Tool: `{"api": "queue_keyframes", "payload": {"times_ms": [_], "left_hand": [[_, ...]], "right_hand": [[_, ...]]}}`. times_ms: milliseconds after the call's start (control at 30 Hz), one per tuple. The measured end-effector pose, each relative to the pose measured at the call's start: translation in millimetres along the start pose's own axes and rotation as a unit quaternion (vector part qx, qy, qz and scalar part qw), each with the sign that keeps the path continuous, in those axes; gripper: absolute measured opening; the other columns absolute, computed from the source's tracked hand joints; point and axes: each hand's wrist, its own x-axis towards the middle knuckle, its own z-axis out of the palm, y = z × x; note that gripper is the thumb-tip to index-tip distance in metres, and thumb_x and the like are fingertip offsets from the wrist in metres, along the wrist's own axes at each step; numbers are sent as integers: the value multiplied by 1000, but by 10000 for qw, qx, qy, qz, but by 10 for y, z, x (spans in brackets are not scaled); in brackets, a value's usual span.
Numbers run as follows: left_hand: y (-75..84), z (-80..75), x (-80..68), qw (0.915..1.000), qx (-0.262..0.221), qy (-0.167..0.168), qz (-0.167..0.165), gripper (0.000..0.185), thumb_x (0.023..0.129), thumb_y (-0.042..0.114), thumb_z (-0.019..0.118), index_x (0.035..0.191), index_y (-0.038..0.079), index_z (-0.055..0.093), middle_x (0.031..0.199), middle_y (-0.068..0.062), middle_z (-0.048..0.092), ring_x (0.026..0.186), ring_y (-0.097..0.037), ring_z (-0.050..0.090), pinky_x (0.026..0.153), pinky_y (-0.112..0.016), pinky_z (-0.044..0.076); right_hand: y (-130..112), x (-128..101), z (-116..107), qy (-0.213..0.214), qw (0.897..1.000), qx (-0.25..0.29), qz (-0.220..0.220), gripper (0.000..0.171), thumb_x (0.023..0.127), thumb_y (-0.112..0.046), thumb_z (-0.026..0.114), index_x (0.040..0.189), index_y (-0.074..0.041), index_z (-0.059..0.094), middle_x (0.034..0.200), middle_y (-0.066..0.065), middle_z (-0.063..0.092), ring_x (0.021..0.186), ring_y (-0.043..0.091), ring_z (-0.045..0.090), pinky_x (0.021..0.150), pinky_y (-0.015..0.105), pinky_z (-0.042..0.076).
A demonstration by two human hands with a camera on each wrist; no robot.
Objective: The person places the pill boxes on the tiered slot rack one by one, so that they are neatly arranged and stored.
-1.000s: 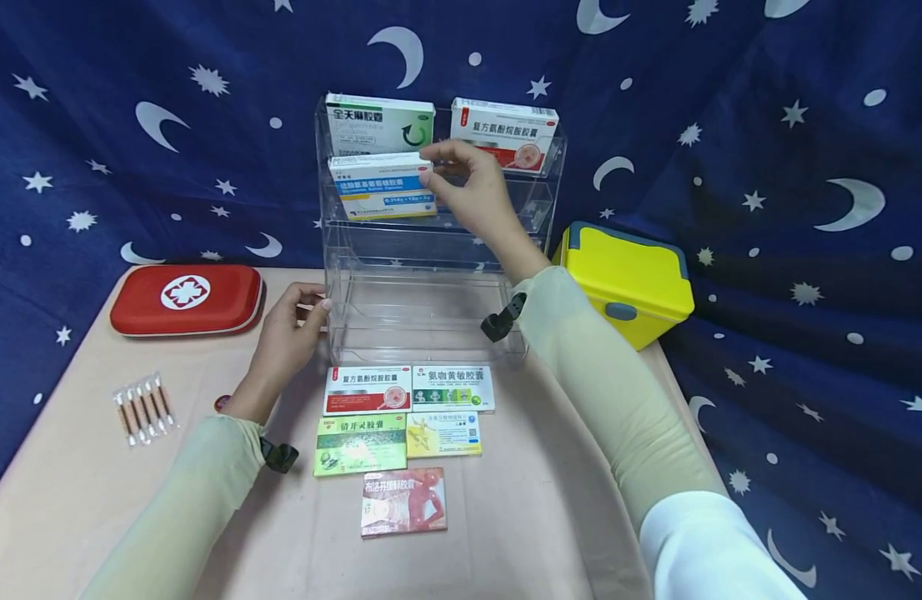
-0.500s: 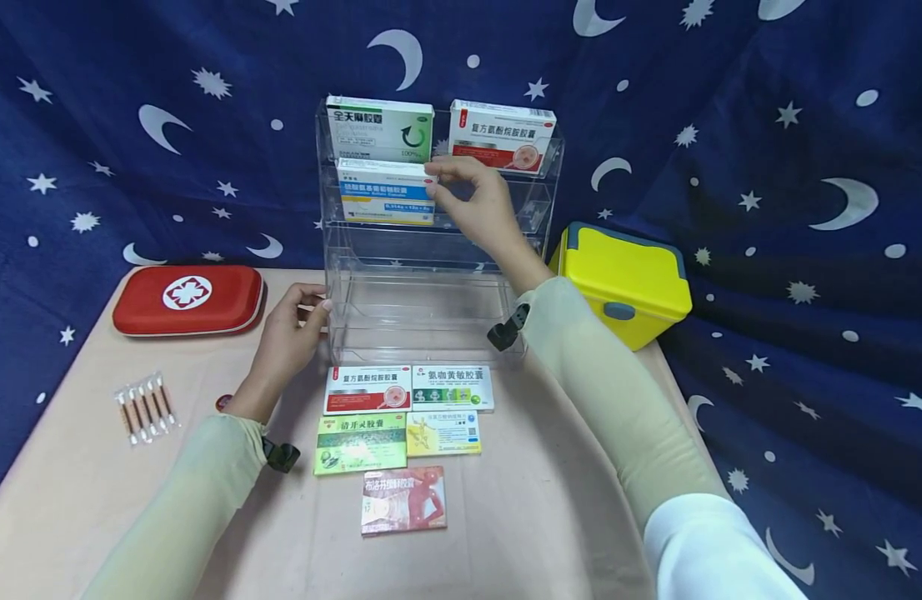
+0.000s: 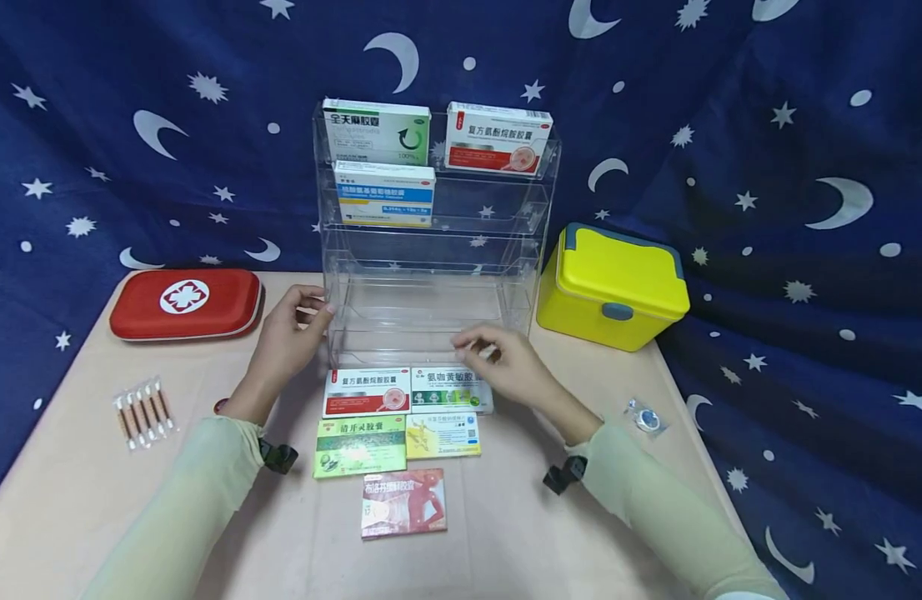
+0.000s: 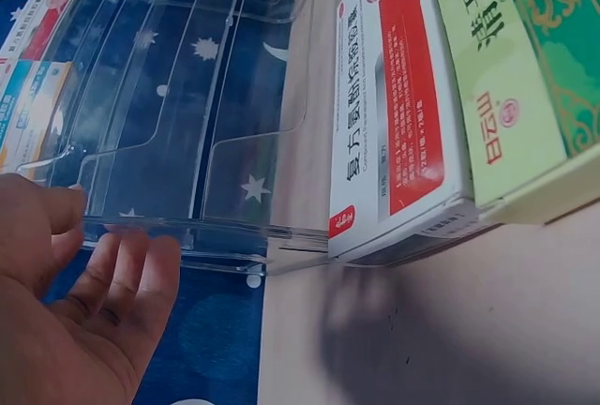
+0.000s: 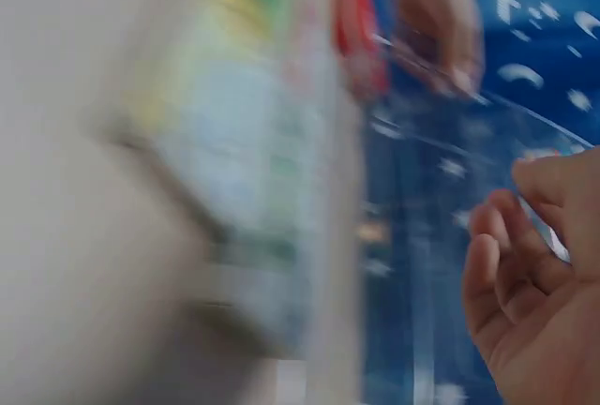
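My left hand (image 3: 287,332) grips the left edge of a clear tiered rack (image 3: 416,315), thumb in front and fingers behind; the left wrist view shows the fingers (image 4: 155,269) at that edge. Loosely curled and holding nothing, my right hand (image 3: 509,367) hangs by the rack's lower front, overlapping the corner of a white and green capsule box (image 3: 448,390). A blue and white capsule box (image 3: 386,196) stands at the left of the rack's second tier. On the top tier are a green and white box (image 3: 378,133) and a red and white box (image 3: 497,137).
Before the rack lie another red and white box (image 3: 367,392), a green box (image 3: 359,446), a yellow and white box (image 3: 442,435) and a red box (image 3: 403,504). A red case (image 3: 221,312) and packed swabs (image 3: 144,412) lie left; a yellow box (image 3: 618,279) and small packet (image 3: 645,417) right.
My right hand has let go of the blue and white capsule box on the second tier and come down to the rack's lower front. My left hand has kept its place.
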Motion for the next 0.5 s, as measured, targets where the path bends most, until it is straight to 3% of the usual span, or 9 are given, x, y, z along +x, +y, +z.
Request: {"api": "queue_keyframes", "payload": {"times_ms": [200,367,500], "left_hand": [[-14,9,-2,10000,-55,17,78,35,103,20,62,132,3,54,114,-18,61,92,-26,58,65,-16,57],[-18,12,0,9999,-101,32,130,35,103,18,62,133,2,54,114,-18,61,92,-26,58,66,-17,57],[-22,27,0,9999,-102,0,93,35,103,17,61,134,2,53,114,-18,60,92,-26,58,66,-18,58]], "right_hand": [[117,-699,356,-1016,9934,-508,137,16,96,-19,73,111,-15,75,95,-13,66,81,8,60,68,27,56],[58,-1019,593,-1328,9890,-650,99,23,94,-29,76,115,-19,74,92,-15,62,78,12,59,65,21,51],[35,-1166,712,-1322,9879,-796,158,32,93,-38,76,119,-19,73,91,-10,61,76,12,55,61,18,46]]}}
